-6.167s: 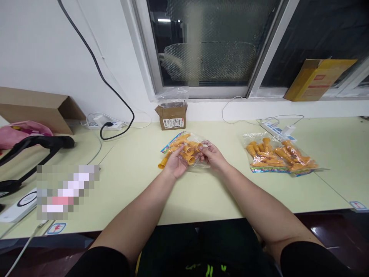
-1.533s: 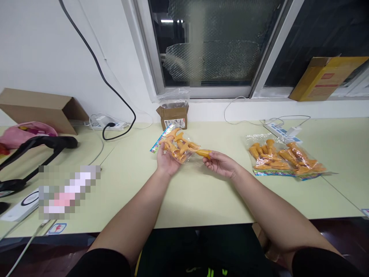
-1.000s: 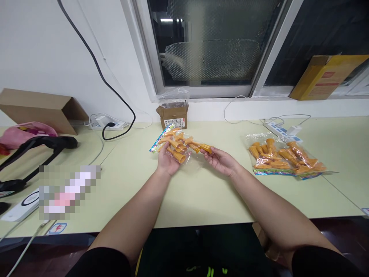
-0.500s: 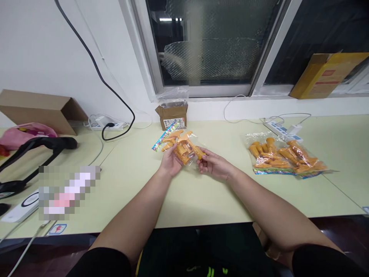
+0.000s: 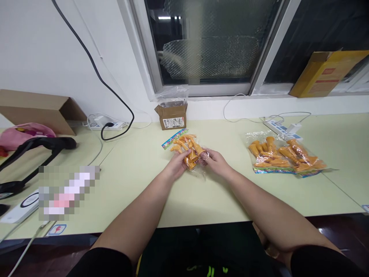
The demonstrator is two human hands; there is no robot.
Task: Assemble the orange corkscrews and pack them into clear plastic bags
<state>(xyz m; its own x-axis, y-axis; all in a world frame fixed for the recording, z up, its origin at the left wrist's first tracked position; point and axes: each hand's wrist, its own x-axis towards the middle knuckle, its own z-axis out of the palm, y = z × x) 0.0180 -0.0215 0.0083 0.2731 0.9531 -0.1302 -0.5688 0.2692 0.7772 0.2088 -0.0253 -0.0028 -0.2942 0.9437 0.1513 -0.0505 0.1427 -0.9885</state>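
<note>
My left hand (image 5: 176,165) is closed around the lower left side of a clear plastic bag (image 5: 191,148), its thumb lying over the front. Several orange plastic toy pieces show through the film, and a colourful printed strip (image 5: 174,139) runs along the bag's far edge. At the bag's right side, my right hand (image 5: 213,161) grips crinkled film beside the flared end of one orange piece; its fingertips are partly hidden. Both hands hold the bag over the table (image 5: 201,204). Two similar bags of orange pieces (image 5: 285,156) lie to the right.
Behind the bag stands a small open cardboard box (image 5: 173,117) against the wall. Power strips with cables (image 5: 284,129) lie at the back right. On the left are a larger carton (image 5: 37,109), a black frame-like strap (image 5: 54,143) and a white device (image 5: 21,207).
The held bag has shifted slightly right and turned, its printed strip moving with it. My right hand has moved slightly right, now gripping crinkled film at the bag's side.
</note>
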